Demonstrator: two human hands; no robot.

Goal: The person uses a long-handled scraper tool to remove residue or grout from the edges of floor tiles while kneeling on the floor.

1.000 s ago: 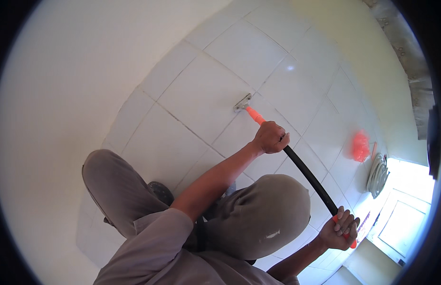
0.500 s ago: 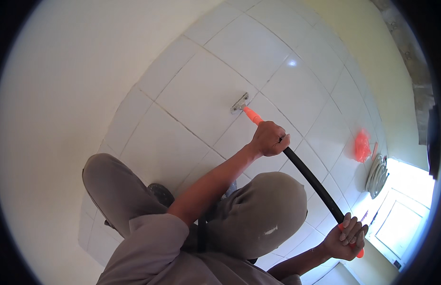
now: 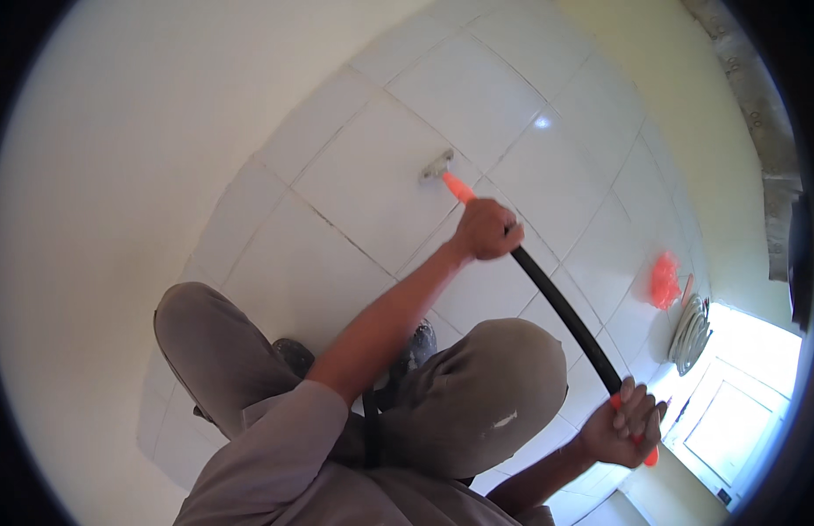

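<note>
A long-handled scraper (image 3: pixel 565 309) slants across the white tiled floor, its shaft black with orange parts at both ends. The flat pale metal head (image 3: pixel 437 166) rests on a tile close to a grout line. My left hand (image 3: pixel 487 230) is closed around the shaft just behind the lower orange part. Farther back and to the right, my right hand (image 3: pixel 622 428) grips the orange end of the handle, fingers wrapped over it. Both hands hold this one tool, and nothing else shows in either.
My bent knees and dark shoes (image 3: pixel 415 344) are below the scraper. A pale wall (image 3: pixel 144 175) bounds the floor on the left. On the right lie a red plastic bag (image 3: pixel 664 282) and a coil of pale hose or cable (image 3: pixel 690 336), near a bright doorway (image 3: pixel 731 412).
The scraper has slid forward and slightly left over the tiles, both hands moving with it. My grip on it looks the same. More of one shoe shows behind my left forearm.
</note>
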